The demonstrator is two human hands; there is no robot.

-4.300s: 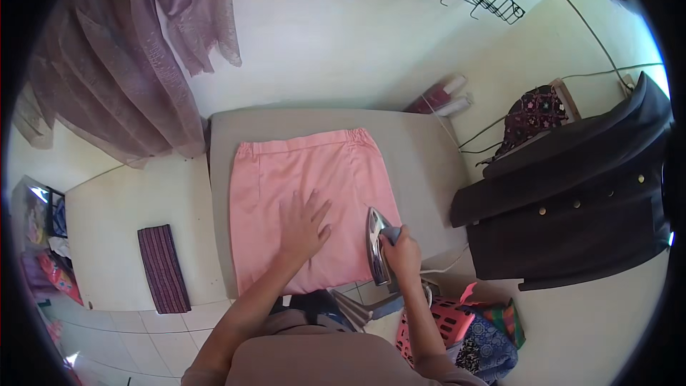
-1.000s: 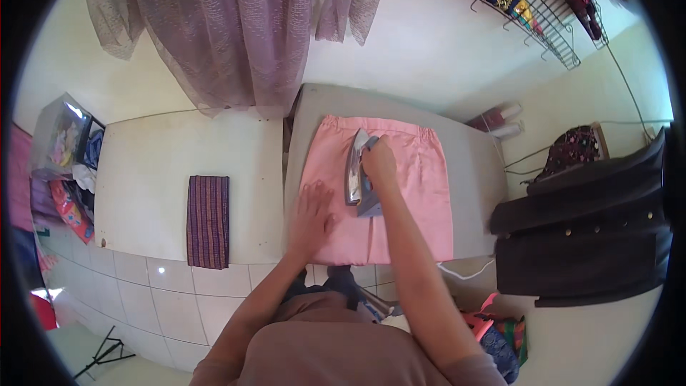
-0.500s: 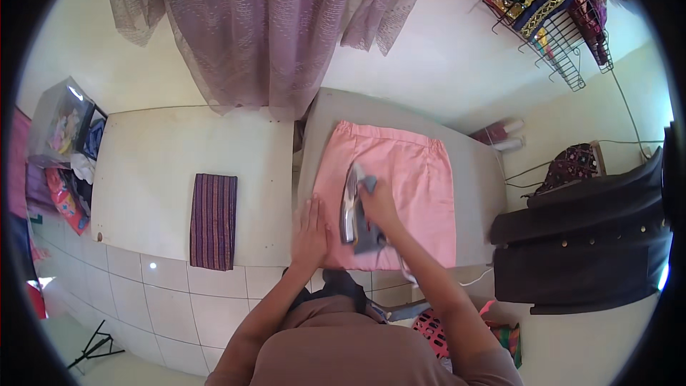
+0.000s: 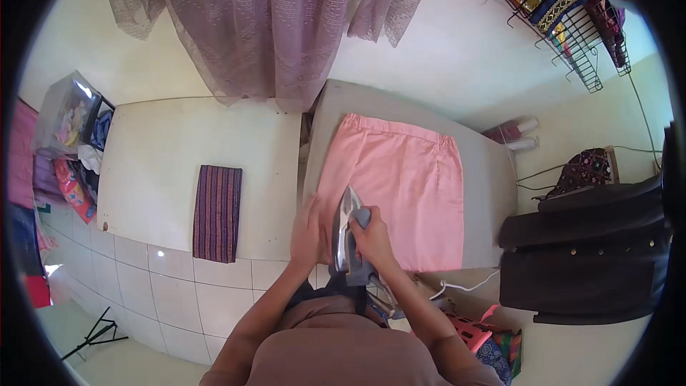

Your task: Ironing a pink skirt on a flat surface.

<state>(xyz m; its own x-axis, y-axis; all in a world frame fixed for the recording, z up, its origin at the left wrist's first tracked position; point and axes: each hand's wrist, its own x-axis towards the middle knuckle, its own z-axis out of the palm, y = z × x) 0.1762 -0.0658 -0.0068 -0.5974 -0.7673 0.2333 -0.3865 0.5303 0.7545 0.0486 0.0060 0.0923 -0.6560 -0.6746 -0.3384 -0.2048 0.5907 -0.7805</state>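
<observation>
Iron point(image 4: 341, 236) over pink skirt point(image 4: 411, 193)
Right hand point(image 4: 373, 239): fingers clamped around handle point(image 4: 363, 216). Left hand point(image 4: 307, 234): fingers extended, pink skirt beside them.

The skirt point(image 4: 411, 193) lies on the ironing table point(image 4: 489, 200), waistband point(image 4: 401, 129) toward the far edge, iron point(image 4: 343, 236) at the skirt's near left corner. Left, folded cloth point(image 4: 218, 214) reaches the wooden tabletop's point(image 4: 150, 171) near edge.

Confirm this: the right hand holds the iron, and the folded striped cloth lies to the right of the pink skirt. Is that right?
Not quite: the folded striped cloth lies to the left of the pink skirt, as the head view shows. The right hand does hold the iron.
</observation>
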